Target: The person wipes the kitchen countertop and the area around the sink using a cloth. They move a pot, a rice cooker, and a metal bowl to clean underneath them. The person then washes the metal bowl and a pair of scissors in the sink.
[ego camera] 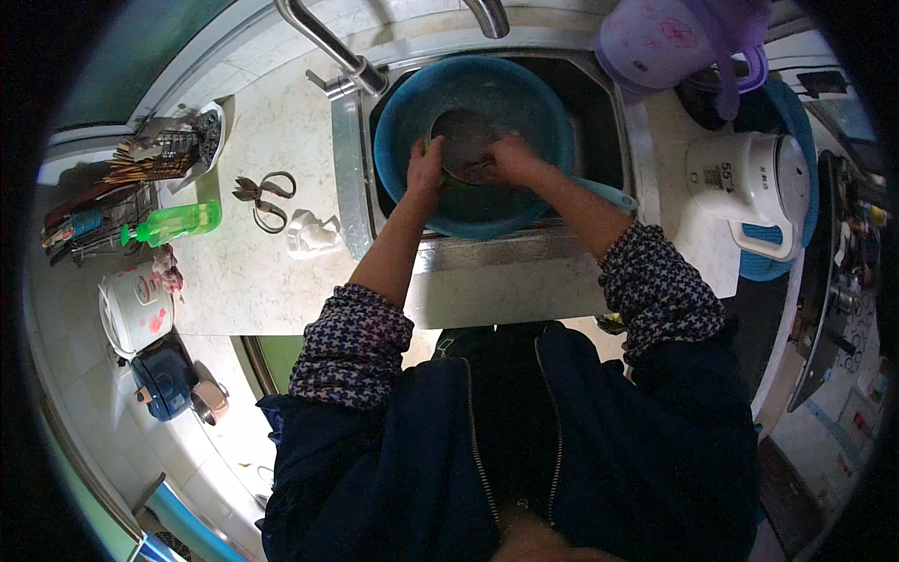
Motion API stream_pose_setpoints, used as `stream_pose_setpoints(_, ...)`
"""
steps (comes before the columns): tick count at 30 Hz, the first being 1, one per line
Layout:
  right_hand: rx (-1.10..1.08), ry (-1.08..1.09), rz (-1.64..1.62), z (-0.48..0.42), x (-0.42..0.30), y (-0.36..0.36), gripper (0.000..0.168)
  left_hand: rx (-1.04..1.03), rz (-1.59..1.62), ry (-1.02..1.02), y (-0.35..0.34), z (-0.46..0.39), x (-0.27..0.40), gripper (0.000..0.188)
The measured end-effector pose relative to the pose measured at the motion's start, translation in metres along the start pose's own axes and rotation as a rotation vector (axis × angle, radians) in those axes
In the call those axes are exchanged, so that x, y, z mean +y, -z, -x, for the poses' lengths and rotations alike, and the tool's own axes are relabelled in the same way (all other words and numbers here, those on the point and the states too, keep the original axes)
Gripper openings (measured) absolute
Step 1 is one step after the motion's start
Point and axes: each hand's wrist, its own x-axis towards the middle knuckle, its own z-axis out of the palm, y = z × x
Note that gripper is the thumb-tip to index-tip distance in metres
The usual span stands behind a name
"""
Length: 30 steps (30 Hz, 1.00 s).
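A large blue plastic basin sits in the stainless-steel sink. Inside it is a round vessel, perhaps a metal bowl, with a dim greyish interior. My left hand grips the vessel's left rim, thumb over the edge; a bit of yellow-green material shows by the fingers, too small to identify. At the vessel's right side, my right hand has its fingers curled down against it. Whether those fingers hold anything is hidden. A light-blue plastic handle sticks out from under the basin's right side.
Left on the counter lie scissors, crumpled white paper and a green pump bottle. The faucet rises behind the sink. A purple pitcher and a white electric kettle stand to the right.
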Motion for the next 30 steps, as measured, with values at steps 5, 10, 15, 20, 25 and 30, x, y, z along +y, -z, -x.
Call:
stream_pose_setpoints(5,0.376,-0.275,-0.069,-0.038,-0.014,-0.018,0.062,-0.112,0.098,0.09,0.013,-0.043,-0.031,0.067)
stream_pose_setpoints(10,0.26,-0.228,-0.86,-0.065,-0.044,-0.012,0.052,-0.197,0.269,0.112,0.014,-0.044,-0.037,0.069)
stream_pose_setpoints(15,-0.002,0.069,-1.377,-0.026,-0.058,0.018,0.042,-0.216,0.484,0.009,0.014,-0.027,-0.029,0.069)
stream_pose_setpoints(20,-0.212,0.263,-0.309,-0.033,-0.016,0.007,0.042,-0.253,0.468,-0.043,0.009,-0.037,-0.032,0.06)
stream_pose_setpoints(25,0.132,-0.101,0.05,-0.008,-0.02,0.002,0.048,-0.219,0.419,0.006,0.011,-0.033,-0.029,0.058)
stream_pose_setpoints(30,0.313,-0.303,-0.203,-0.031,-0.06,-0.007,0.053,-0.222,0.509,0.028,0.022,-0.045,-0.043,0.051)
